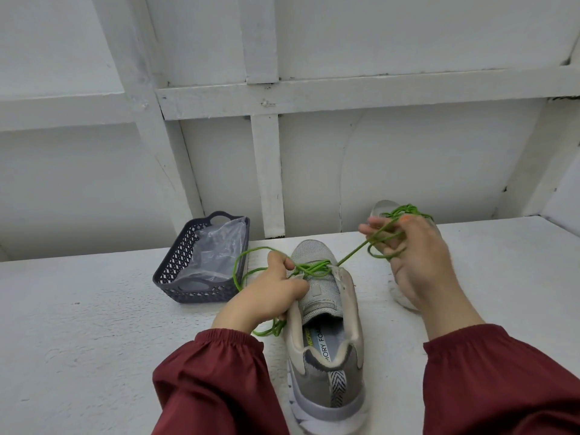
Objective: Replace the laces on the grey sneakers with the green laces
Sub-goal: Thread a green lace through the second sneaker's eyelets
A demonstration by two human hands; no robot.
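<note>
Two grey sneakers are on the white counter [94, 324]. The near sneaker [323, 296] stands upright in the middle with its heel toward the camera. The far sneaker [379, 208] is mostly hidden behind the right hand [414, 262], showing only its toe and a bit of white sole.

The near sneaker's insole reads "MORY FOA" in dark capitals, its ends cut off by the collar. The yellow-green lettering beside it is too covered to read. A black-and-white herringbone pull tab runs down the heel.

The green lace [351, 254] crosses the lowest eyelets above the tongue. The left hand [266, 293] rests against the sneaker's left side, thumb and forefinger pinching the lace by the eyelets. Slack lace loops out to the left and trails under the wrist. From the right eyelets one strand rises taut to the right hand, which is held above the counter with several loops of lace caught in its curled fingers. Whether the green tangle behind that hand belongs to this lace cannot be told.

A dark lattice basket [201, 296] holding a clear plastic bag [216, 246] sits just left of the sneaker's toe, near the counter's back edge, where the white boarded wall [408, 171] rises. A broad stretch of counter lies in front of the basket, and a narrower strip separates the two sneakers. Both sleeves [213, 372] are dark red.
</note>
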